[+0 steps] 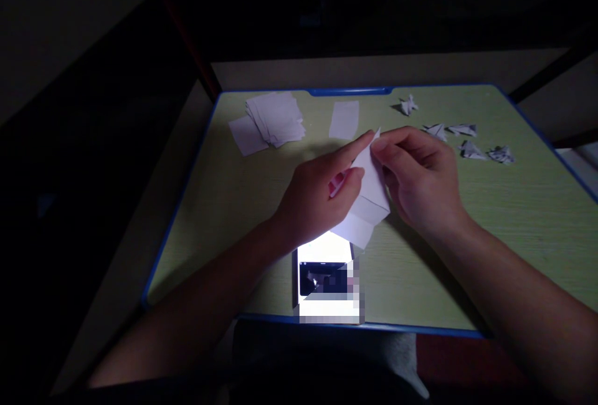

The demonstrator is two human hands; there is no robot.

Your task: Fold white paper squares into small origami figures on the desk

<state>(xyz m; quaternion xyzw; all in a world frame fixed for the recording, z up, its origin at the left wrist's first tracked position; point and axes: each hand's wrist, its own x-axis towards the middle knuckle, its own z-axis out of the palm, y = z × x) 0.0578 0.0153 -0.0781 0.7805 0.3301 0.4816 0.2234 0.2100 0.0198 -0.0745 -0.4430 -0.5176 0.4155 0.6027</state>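
Note:
A partly folded sheet of white paper point(371, 184) is held up between my two hands over the middle of the table. It has a pointed top and a crease across its lower part. My left hand point(324, 190) grips its left side, with the thumb on the near face and the index finger reaching to the upper edge. My right hand point(420, 171) pinches the paper close to the tip with thumb and index finger. The right hand's other fingers are curled. Below the paper lies a phone point(324, 249) with its screen lit, partly pixelated.
A fanned stack of white paper point(275, 118) lies at the back left of the green, blue-edged table point(224, 205). A single paper sheet point(344, 119) is at the back middle. Several small folded paper pieces point(471, 150) sit at the back right. The surroundings are dark.

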